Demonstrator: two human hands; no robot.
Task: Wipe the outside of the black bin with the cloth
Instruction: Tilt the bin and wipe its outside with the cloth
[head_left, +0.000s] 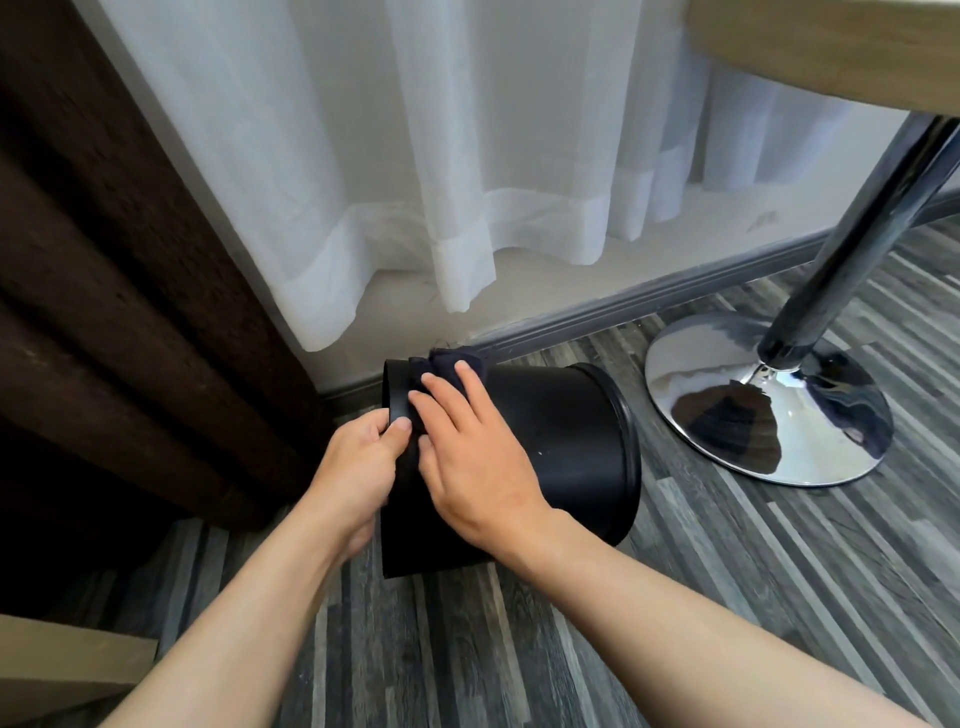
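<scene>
The black bin (561, 447) is tipped on its side above the grey plank floor, one rim toward the left and the other toward the right. My left hand (358, 462) grips the left rim, thumb on the outside. My right hand (467, 447) lies flat on the upper side wall near that rim, pressing a dark navy cloth (452, 366) against it. Most of the cloth is hidden under my fingers; a bunched part sticks out above them.
A chrome table base (769, 410) with a slanted chrome post (852, 234) stands just right of the bin, under a wooden tabletop (831, 47). A white sheer curtain (415, 182) and grey skirting are behind. A dark brown curtain (104, 286) hangs left. A wooden edge (62, 670) is at bottom left.
</scene>
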